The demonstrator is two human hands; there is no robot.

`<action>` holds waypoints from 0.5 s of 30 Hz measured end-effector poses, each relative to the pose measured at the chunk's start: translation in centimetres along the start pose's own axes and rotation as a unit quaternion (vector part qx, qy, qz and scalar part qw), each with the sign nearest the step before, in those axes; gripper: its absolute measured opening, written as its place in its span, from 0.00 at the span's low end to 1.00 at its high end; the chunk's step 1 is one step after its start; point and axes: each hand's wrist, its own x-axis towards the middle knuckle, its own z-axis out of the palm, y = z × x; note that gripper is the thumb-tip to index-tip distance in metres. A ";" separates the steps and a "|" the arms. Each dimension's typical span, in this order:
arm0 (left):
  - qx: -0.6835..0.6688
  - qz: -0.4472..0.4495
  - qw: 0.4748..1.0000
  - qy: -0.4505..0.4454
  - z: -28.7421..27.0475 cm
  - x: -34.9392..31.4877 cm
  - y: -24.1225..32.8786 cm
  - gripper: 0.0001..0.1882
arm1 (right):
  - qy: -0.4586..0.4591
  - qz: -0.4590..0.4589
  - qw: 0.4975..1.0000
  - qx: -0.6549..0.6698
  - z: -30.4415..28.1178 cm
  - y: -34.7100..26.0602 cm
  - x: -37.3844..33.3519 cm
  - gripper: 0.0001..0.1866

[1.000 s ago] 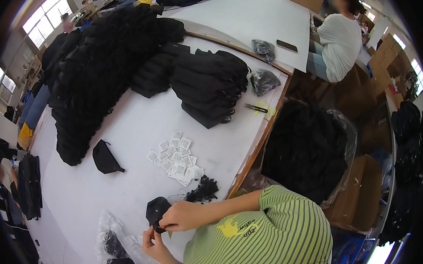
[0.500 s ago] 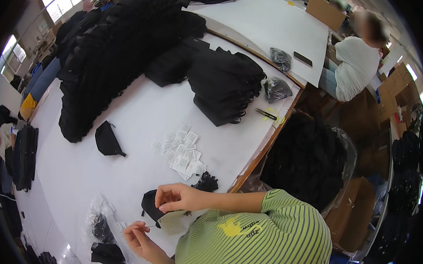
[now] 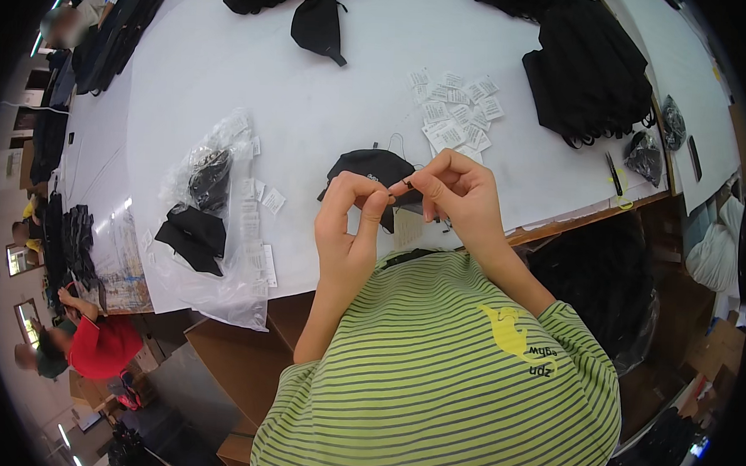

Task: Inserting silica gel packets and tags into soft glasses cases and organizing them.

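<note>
My left hand [image 3: 350, 219] and my right hand [image 3: 466, 200] meet over the near part of the table, thumbs and fingertips pinched together. Between the fingertips is a tiny black piece [image 3: 407, 184], probably the end of a thin cord. A fine dark loop [image 3: 398, 139] arches just beyond the fingers. Under and behind the hands lies a black fabric piece [image 3: 366, 161] with a small pale mark, partly hidden by them. A beige card [image 3: 407, 228] shows below my right hand. Further out, many white printed labels [image 3: 457, 112] lie in a loose pile.
To the left, a clear plastic bag [image 3: 244, 219] lies with black fabric pieces on it. A single black piece [image 3: 319, 27] rests far off. Black stacks [image 3: 588, 67], thread snips [image 3: 614, 173] and a dark bagged bundle [image 3: 644, 157] sit right. A person in red [image 3: 106, 346] is at left.
The view has swung down and leftward. My hands, apart before, have come together at the fingertips around the small black piece.
</note>
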 end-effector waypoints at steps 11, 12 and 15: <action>0.079 0.052 0.996 0.007 0.1 -0.4 -0.1 0.05 | 0.036 -0.016 0.998 -0.055 1.3 1.4 -0.7 0.07; 0.078 0.052 0.996 0.007 0.2 -0.4 -0.2 0.05 | 0.040 -0.023 0.997 -0.061 1.3 1.5 -0.7 0.07; 0.075 0.057 0.995 0.010 0.3 -0.4 -0.3 0.05 | 0.043 -0.001 0.998 -0.056 1.2 1.4 -0.7 0.07</action>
